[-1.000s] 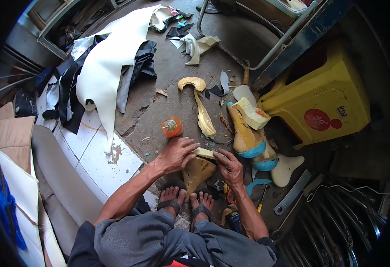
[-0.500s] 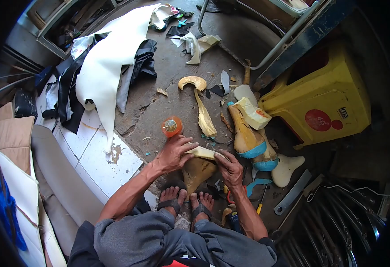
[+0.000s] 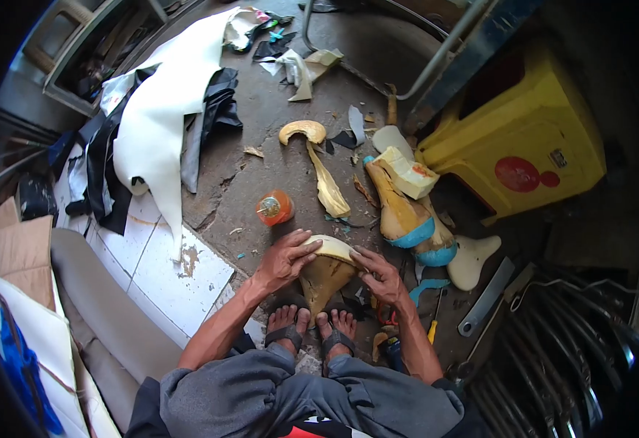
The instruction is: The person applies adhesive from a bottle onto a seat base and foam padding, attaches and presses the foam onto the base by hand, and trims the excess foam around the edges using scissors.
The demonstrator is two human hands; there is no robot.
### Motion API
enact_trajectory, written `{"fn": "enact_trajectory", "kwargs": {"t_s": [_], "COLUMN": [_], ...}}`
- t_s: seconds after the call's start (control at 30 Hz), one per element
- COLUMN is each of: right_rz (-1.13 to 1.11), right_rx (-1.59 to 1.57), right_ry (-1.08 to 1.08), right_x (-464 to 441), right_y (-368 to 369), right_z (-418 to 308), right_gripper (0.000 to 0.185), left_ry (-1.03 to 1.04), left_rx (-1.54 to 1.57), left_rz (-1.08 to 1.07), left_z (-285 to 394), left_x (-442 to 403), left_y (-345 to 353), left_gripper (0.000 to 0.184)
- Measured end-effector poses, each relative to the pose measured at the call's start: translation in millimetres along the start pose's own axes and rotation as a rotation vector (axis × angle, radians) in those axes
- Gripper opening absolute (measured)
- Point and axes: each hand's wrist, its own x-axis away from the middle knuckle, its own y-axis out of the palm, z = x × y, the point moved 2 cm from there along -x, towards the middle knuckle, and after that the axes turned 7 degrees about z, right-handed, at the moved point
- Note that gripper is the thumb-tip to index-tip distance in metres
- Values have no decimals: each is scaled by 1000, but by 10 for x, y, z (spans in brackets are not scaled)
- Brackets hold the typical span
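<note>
A curved, cream foam strip (image 3: 332, 248) lies along the wide far edge of a brown saddle-shaped piece (image 3: 325, 281), which stands between my feet with its narrow end toward me. My left hand (image 3: 288, 259) grips the strip's left end, fingertips over its top. At the right end, my right hand (image 3: 380, 275) grips it with thumb and fingers. Just beyond my left hand stands a container of orange liquid (image 3: 275, 208). Ahead lie a curved foam piece (image 3: 302, 132) and a long yellowish foam offcut (image 3: 329, 186).
Right of my hands lie saddle pieces with blue ends (image 3: 401, 208), a foam block (image 3: 407, 172), a flat metal bar (image 3: 486, 296) and a yellow-handled screwdriver (image 3: 433, 328). A yellow plastic stool (image 3: 524, 139) lies beyond. White sheet material (image 3: 160, 120) spreads at the left.
The strip now bows along the saddle piece's edge, where before it looked straighter. My left hand has shifted away from the orange container, which now shows fully.
</note>
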Motion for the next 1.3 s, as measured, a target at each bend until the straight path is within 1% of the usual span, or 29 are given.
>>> {"fn": "enact_trajectory", "kwargs": {"t_s": [0.07,0.1,0.13,0.2,0.23,0.27,0.33,0.37,0.47,0.57,0.6,0.67,0.73,0.77,0.83,0.87,0.93,0.97,1.03,1.07,1.1,1.13,1.17,1.2,1.27,1.3], "right_rz": [-45,30,48,152,132,145,27,67,68,99,96,168,189,214,219,223,196,175,142,112,116,168,217,218,459,458], "right_rx": [-195,-302,-303,-496,-446,-446,-230,-258,-240,-279,-279,-356,-364,-371,-399,-431,-417,-404,-394,-382,-388,-196,-2,-4,-131,-137], "right_ry": [47,192,200,354,344,347,235,219,171,213,213,253,261,266,264,282,287,306,312,320,326,211,92,89,163,162], "right_x": [5,21,9,-36,-46,-57,-79,-61,-29,19,42,80,132,156,142,169,152,163,142,151,158,132,96,47,-28,-82], "right_y": [-22,-20,-34,-95,-119,-142,-137,-70,-6,69,102,175,265,293,319,344,310,288,211,192,195,190,186,210,247,243], "right_z": [74,40,18,25,9,-12,-72,27,139,181,189,211,261,288,303,313,291,291,210,169,113,35,-54,-172,-380,-400], "right_gripper": [61,63,63,63,57,57,51,44,42,40,40,41,41,41,42,43,45,48,50,53,53,53,53,53,51,51], "left_ry": [3,-12,0,-22,-20,-11,-5,-1,-33,-41,-62,-86,-108,-108,-144,-146,-137,-136,-112,-115,-166,-214,-186,-184,-252,-253], "left_rx": [3,0,5,1,-8,-4,0,2,-2,15,57,95,216,214,335,330,355,353,256,256,263,269,193,190,215,209], "left_rz": [-16,-15,-30,-48,-50,-59,-58,-63,-82,-68,-51,-30,28,33,13,19,-57,-54,-108,-117,-39,42,106,107,147,147], "left_z": [-28,-28,-23,-14,-8,-10,-10,-9,-1,-16,-24,-77,-171,-204,-250,-278,-292,-301,-207,-146,-66,-33,-35,-52,-109,-108], "left_x": [-9,-10,-18,-45,-50,-57,-74,-74,-73,-46,-26,31,124,170,156,179,131,121,83,78,47,9,-23,-54,-90,-118], "left_y": [13,4,-1,-24,-31,-35,-43,-44,-56,-40,-24,42,159,194,204,192,156,138,42,7,-44,-74,-87,-75,-72,-73], "left_gripper": [34,34,34,34,34,34,33,33,35,36,35,34,38,38,42,42,44,44,42,42,42,41,39,39,36,36]}}
